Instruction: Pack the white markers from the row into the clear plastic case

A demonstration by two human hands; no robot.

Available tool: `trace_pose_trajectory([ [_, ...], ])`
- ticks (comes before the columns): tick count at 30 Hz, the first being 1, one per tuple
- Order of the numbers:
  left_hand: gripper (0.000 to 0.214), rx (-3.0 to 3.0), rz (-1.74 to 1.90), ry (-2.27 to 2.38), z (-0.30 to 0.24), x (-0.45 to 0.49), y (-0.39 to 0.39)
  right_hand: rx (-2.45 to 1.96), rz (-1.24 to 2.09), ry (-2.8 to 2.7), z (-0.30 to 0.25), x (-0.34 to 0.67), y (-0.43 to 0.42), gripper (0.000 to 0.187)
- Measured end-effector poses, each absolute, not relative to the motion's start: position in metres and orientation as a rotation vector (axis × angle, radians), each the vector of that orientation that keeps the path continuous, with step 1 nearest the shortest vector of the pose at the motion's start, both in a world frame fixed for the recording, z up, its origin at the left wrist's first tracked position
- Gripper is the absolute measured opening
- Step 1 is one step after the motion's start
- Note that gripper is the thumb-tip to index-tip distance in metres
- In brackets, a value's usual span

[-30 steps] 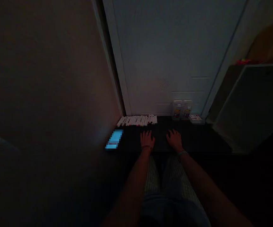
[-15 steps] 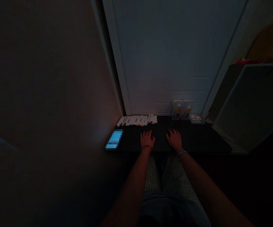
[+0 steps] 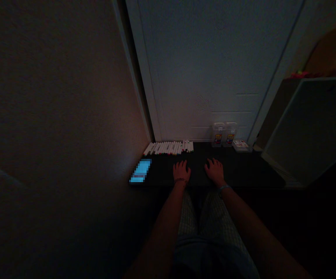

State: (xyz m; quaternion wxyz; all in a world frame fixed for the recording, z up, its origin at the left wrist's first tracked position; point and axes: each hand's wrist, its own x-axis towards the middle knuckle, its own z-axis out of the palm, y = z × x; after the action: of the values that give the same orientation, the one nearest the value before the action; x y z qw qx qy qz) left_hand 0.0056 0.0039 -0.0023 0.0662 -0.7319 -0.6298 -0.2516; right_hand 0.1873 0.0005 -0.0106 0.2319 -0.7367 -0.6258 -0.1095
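Note:
The room is very dim. My left hand [image 3: 181,171] lies flat, palm down, fingers spread on a dark low surface [image 3: 243,170]. My right hand [image 3: 214,170] rests the same way a little to its right, with a band on the wrist. Neither hand holds anything. Just beyond my left hand lies a row of several white markers [image 3: 169,147] side by side against the base of a white door [image 3: 208,69]. A phone with a lit blue screen [image 3: 140,171] lies to the left of my left hand.
Two small clear containers [image 3: 224,134] with coloured labels stand at the door's foot, and a small flat pack [image 3: 240,145] lies beside them. A wall [image 3: 54,97] rises on the left. A large pale-framed panel [image 3: 310,128] leans at the right. My knees are under my forearms.

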Motion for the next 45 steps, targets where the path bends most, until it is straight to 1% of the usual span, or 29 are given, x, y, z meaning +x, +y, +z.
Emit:
trace_pose_trajectory([
  [18, 0.045, -2.221, -0.756, -1.935, 0.004, 0.006, 0.0, -2.06, -0.265, -1.726, -0.004, 0.185, -0.004, 0.046],
  [27, 0.044, -2.24, -0.695, -1.99, 0.01, 0.007, -0.003, -2.084, -0.244, -1.728, -0.002, 0.185, -0.004, 0.046],
  [45, 0.044, -2.233, -0.718, -1.962, 0.005, 0.006, 0.0, -2.057, -0.273, -1.725, -0.004, 0.185, -0.003, 0.046],
])
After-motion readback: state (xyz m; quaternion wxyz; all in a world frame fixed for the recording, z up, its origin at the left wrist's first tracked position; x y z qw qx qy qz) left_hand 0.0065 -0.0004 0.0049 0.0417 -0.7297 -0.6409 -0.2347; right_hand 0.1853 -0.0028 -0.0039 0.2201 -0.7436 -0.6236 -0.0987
